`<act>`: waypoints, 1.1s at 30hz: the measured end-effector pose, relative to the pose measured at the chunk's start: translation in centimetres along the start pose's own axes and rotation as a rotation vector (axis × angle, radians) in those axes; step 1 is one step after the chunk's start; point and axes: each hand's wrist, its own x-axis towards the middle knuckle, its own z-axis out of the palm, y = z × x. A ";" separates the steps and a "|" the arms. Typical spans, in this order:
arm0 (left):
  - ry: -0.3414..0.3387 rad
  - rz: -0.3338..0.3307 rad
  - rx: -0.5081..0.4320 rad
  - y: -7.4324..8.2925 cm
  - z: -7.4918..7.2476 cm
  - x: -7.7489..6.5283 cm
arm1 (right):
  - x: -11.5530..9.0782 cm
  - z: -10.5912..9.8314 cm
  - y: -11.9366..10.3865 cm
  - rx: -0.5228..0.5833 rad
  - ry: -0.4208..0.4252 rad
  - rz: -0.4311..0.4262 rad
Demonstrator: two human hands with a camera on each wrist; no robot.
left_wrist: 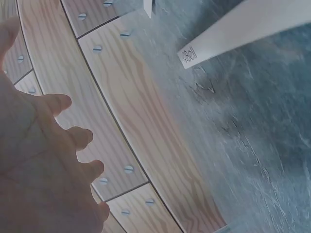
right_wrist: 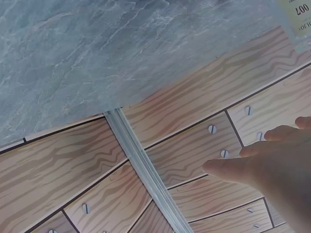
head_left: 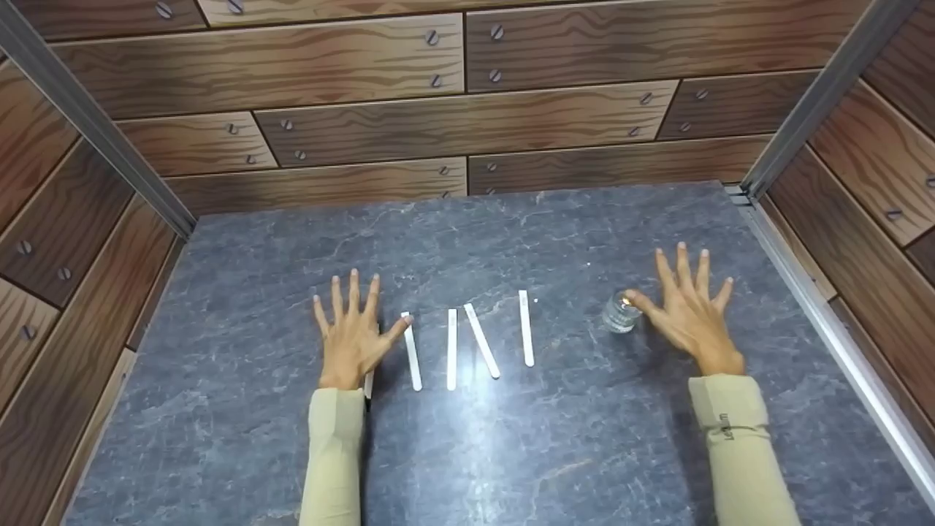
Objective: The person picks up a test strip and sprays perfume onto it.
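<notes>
Head view: left hand (head_left: 350,342) and right hand (head_left: 690,321), fingers spread wide, holding nothing; mostly between them, white strips (head_left: 452,351) (probably light, stiff; pinch mid-length) and, at right, a likely fragile glass vessel (head_left: 620,317).

A blue-grey, marble-patterned tabletop (head_left: 621,438) is enclosed on three sides by walls (head_left: 365,58) patterned as brown wooden planks with screw heads (head_left: 432,38). Grey metal posts (head_left: 814,95) stand in both back corners; pale glare (head_left: 475,431) brightens the tabletop's near middle.
</notes>
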 end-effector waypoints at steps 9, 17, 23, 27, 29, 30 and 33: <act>-0.010 0.004 -0.005 0.6 0.2 -0.1 | -0.1 0.3 0.1 0.020 -0.034 0.017; 0.026 -0.004 -0.022 0.8 0.3 -0.3 | -0.1 0.3 -0.3 0.188 -0.040 0.055; 0.164 0.041 -0.044 1.7 0.6 -0.3 | 0.1 -0.2 -1.0 0.408 0.112 0.081; 0.252 0.073 -0.110 2.5 0.7 -0.2 | 0.3 -0.4 -1.2 0.428 0.192 0.059; 0.261 0.088 -0.148 3.0 0.9 -0.2 | 0.3 -0.5 -1.3 0.433 0.201 0.055; 0.256 0.093 -0.167 3.2 1.1 -0.2 | 0.3 -0.5 -1.4 0.436 0.203 0.056; 0.220 0.089 -0.226 4.0 1.4 -0.3 | -0.1 -0.8 -1.6 0.440 0.198 0.064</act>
